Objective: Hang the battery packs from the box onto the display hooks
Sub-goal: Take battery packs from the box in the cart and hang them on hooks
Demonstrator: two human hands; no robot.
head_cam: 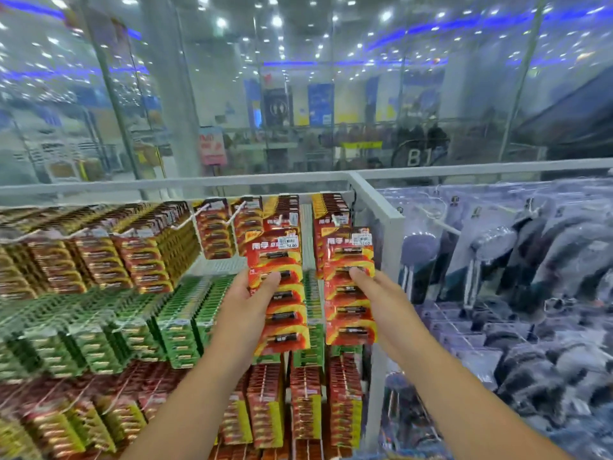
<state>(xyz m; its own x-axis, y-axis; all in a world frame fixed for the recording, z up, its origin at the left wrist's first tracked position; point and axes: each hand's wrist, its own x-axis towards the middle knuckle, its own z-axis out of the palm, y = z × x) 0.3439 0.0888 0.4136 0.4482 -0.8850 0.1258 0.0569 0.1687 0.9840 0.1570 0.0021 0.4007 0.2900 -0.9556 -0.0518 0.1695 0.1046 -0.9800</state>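
Note:
My left hand (247, 303) grips a red and yellow battery pack (285, 313) by its left edge, thumb across the front. My right hand (374, 295) holds a second red battery pack (350, 320) from its right side, thumb on the front. Both packs are upright, raised in front of the top row of display hooks (336, 220), where more red packs (282, 212) hang. Each pack carries a white price sticker near its top. The box is not in view.
Rows of red and yellow packs (139, 257) fill the upper left, green packs (99, 336) the middle row, red ones below. A white frame post (384, 224) divides this bay from hanging dark items in clear packs (517, 277) on the right. Glass stands behind.

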